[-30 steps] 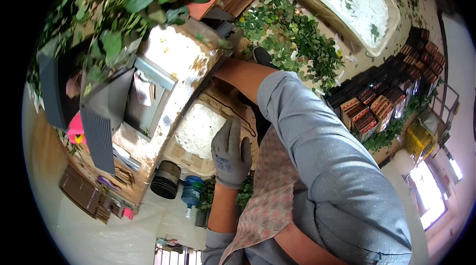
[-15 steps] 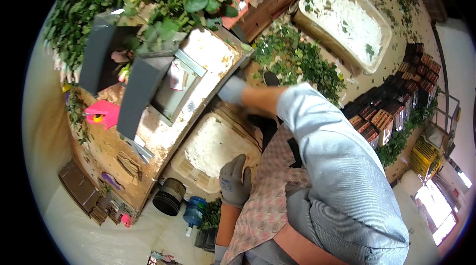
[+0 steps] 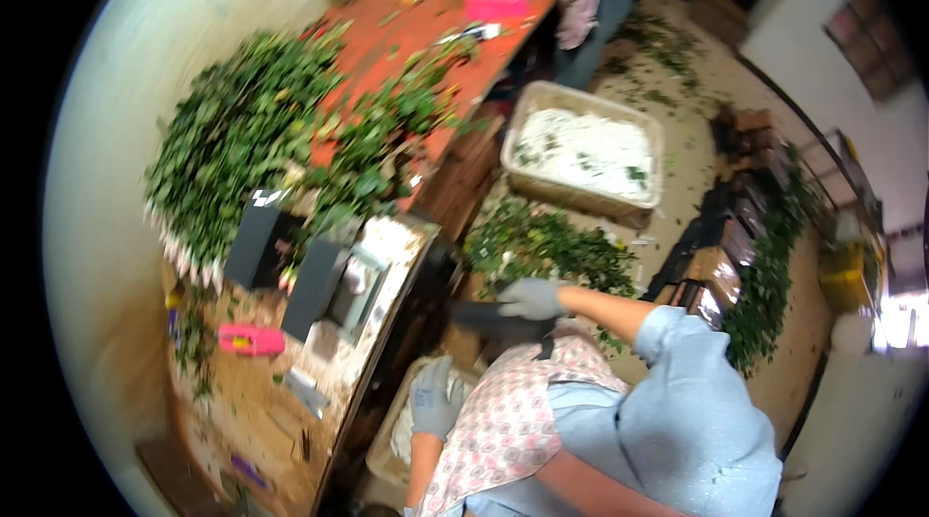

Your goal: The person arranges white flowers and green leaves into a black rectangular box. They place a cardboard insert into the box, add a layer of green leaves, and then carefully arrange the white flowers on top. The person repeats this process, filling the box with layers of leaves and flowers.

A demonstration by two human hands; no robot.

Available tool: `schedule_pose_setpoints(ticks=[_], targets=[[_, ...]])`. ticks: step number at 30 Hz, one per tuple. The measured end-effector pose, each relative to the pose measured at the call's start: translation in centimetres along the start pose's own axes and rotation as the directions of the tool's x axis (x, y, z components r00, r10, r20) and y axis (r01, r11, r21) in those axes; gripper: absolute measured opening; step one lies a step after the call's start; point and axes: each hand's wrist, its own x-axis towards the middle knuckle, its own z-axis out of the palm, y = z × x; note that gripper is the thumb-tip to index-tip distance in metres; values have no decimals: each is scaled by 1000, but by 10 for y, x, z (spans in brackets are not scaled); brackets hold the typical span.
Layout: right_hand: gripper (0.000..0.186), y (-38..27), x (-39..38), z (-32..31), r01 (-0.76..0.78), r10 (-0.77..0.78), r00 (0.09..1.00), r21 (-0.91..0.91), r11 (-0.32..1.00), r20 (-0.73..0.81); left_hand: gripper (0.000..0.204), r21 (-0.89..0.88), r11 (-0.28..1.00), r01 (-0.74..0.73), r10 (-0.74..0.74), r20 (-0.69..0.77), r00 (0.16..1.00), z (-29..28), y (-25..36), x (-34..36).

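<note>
My right hand (image 3: 530,299), in a grey glove, reaches forward beside the bench edge. Its fingers close on a flat dark piece (image 3: 494,321), too blurred to tell its kind. My left hand (image 3: 435,399), also gloved, hangs with loosely curved fingers and nothing seen in it. It is low over a pale plastic bin (image 3: 384,459) beside the bench. On the bench, a dark grey angled panel (image 3: 315,291) stands at a grey metal frame (image 3: 368,299) by my right hand's left, with another dark panel (image 3: 259,244) behind it.
Leafy flower stems (image 3: 252,130) are heaped on the left by a red tabletop (image 3: 373,38). A pink tool (image 3: 252,340) lies on the wooden bench (image 3: 227,420). Leaves (image 3: 547,246) cover floor near a tub of white scraps (image 3: 518,164). A person (image 3: 585,19) stands far off.
My right hand has come back from the low side of the bench and now holds the dark piece. My view has swung, bringing the red tabletop and a person into sight.
</note>
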Motion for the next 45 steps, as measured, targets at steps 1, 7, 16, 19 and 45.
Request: schedule_pose_setpoints(ticks=[1,7,16,19,45], targets=[[40,-46,-2,-21,-10,17,999,146,989,-49,61,44,997,-67,69,-45,997,-2,6,7],[29,-158,19,12,521,215,690,681,515,-691,96,-477,874,-97,-9,-216,976,-18,60,22],[21,-267,-63,10,573,-376,799,781,246,-468,36,-750,660,-38,-247,-264,932,1,-27,-22],[17,-266,-39,24,605,-259,796,736,304,-547,33,-725,688,-35,-242,-274,931,-9,-26,-20],[36,-99,8,-60,407,-147,760,287,867,-633,28,-353,933,70,-253,-504,826,-136,4,122]])
